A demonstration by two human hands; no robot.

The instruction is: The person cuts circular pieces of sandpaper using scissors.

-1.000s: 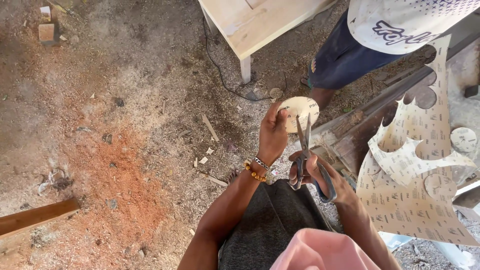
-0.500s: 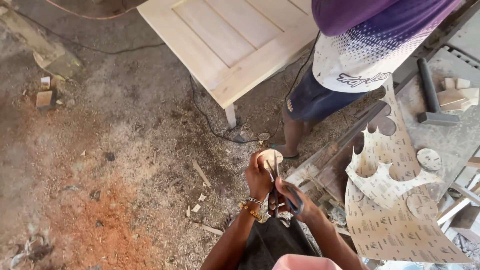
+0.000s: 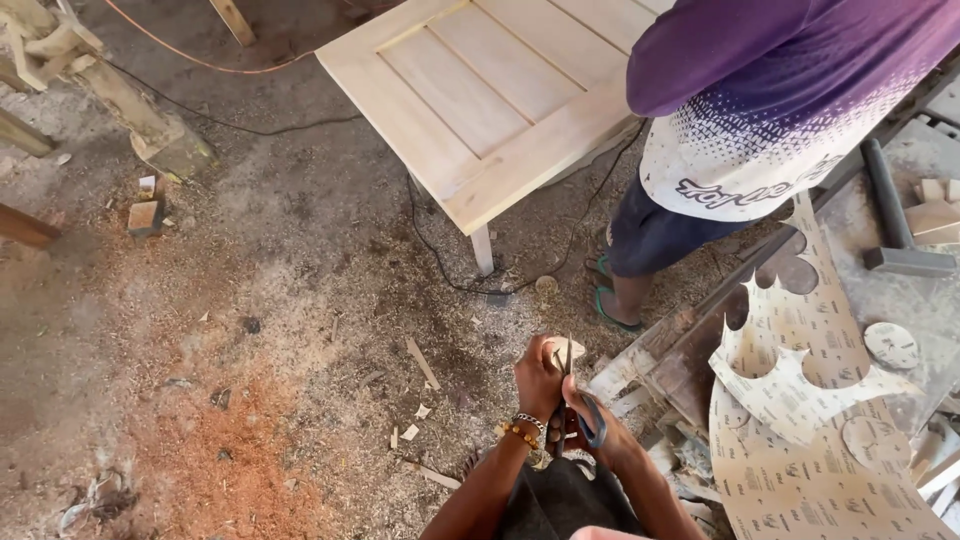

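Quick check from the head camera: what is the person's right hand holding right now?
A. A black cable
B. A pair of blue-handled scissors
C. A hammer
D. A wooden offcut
B: the right hand has its fingers through the loops of the blue-handled scissors, whose blades point up beside the small pale round sandpaper disc pinched in the left hand.

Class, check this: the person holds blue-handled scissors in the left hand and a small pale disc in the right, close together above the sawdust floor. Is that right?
Not quite: the hands are swapped. In the head view the right hand holds the blue-handled scissors, and the left hand, with the wrist beads, holds the small pale disc. They are close together above the sawdust floor.
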